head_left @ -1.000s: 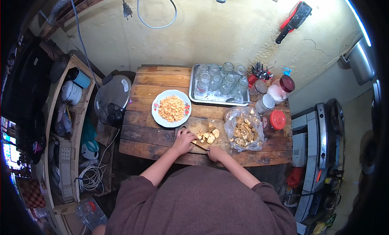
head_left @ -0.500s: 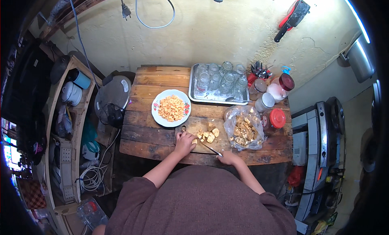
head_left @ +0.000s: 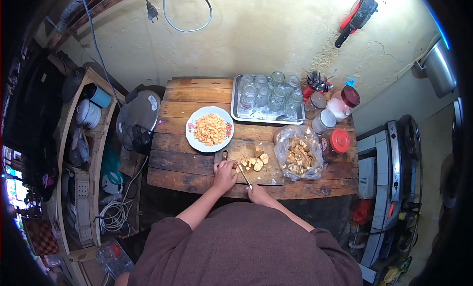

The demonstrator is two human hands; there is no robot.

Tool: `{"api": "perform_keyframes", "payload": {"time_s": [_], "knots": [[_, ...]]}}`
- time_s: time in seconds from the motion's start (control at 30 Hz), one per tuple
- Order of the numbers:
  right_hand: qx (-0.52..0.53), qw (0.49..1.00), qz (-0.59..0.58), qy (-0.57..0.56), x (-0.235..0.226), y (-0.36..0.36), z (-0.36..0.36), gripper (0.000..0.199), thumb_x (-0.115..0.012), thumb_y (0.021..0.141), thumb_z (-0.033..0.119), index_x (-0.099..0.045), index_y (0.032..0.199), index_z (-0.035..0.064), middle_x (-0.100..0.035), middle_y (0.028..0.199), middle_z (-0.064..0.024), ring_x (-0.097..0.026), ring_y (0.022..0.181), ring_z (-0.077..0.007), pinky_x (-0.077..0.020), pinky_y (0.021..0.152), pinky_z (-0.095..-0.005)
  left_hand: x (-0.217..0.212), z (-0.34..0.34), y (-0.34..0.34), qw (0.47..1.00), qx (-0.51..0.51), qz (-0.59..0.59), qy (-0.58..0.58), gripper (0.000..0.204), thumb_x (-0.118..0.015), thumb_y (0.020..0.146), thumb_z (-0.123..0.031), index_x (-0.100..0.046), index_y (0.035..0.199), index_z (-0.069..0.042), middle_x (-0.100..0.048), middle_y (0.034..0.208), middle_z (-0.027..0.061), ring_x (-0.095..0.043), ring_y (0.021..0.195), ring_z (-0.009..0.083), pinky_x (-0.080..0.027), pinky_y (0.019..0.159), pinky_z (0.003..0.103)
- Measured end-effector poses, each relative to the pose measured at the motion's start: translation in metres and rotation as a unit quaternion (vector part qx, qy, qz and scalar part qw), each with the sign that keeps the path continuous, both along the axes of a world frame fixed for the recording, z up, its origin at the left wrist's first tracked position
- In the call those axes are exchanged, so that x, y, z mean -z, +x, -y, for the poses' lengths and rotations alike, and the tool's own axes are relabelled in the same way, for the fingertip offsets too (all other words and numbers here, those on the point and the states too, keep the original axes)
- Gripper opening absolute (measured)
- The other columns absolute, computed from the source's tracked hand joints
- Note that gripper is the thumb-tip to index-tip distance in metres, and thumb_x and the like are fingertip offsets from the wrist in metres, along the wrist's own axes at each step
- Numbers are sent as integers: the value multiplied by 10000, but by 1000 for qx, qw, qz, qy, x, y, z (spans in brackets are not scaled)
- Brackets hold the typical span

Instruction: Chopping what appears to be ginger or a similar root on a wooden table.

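Observation:
My right hand (head_left: 259, 195) grips the handle of a knife (head_left: 244, 176) at the front edge of a wooden cutting board (head_left: 273, 176). The blade points away from me and slightly left. My left hand (head_left: 225, 176) rests on the board's left side, its fingers curled against a yellowish food piece (head_left: 238, 169) beside the blade. Most of that piece is hidden. Cut cubes and larger yellow chunks (head_left: 258, 164) lie just beyond the knife. Behind the board, a white flowered plate (head_left: 209, 148) holds many small orange-yellow cubes (head_left: 209, 128).
A clear plastic bag of brownish scraps (head_left: 299, 155) sits right of the board, near a red-lidded jar (head_left: 339, 141) and other jars. Behind stands a metal tray (head_left: 266, 120) of upturned glasses. A pressure cooker-like pot (head_left: 138, 113) and wooden shelf (head_left: 96, 133) are left; a stove (head_left: 393, 158) is right.
My right hand has moved left and toward me, turning the knife from a rightward slant to nearly straight away from me. My left hand stays by the food piece.

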State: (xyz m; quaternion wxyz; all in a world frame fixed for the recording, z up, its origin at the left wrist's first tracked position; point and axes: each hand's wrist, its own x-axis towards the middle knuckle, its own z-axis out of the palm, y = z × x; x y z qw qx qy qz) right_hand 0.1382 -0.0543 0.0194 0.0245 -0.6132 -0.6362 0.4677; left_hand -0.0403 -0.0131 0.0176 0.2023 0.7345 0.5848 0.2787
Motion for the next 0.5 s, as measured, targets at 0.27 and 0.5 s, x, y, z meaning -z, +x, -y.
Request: {"api": "perform_keyframes", "payload": {"time_s": [0.27, 0.5], "knots": [[38, 999, -4, 7, 8, -4, 4, 392, -474, 910, 274, -510, 945, -115, -582, 857, -355, -568, 872, -491, -450, 774, -512, 2, 0, 0, 1000, 1, 8, 5, 389, -695, 674, -142, -562, 1037, -100, -616, 878, 21, -550, 939, 206, -319, 882, 378], [32, 999, -3, 3, 10, -7, 4, 389, -466, 910, 259, -501, 967, -125, -583, 864, -356, -570, 879, -490, -452, 784, -515, 2, -1, 0, 1000, 0, 6, 5, 389, -701, 674, -144, -565, 1036, -101, -627, 914, 22, -552, 965, 203, -317, 884, 378]]}}
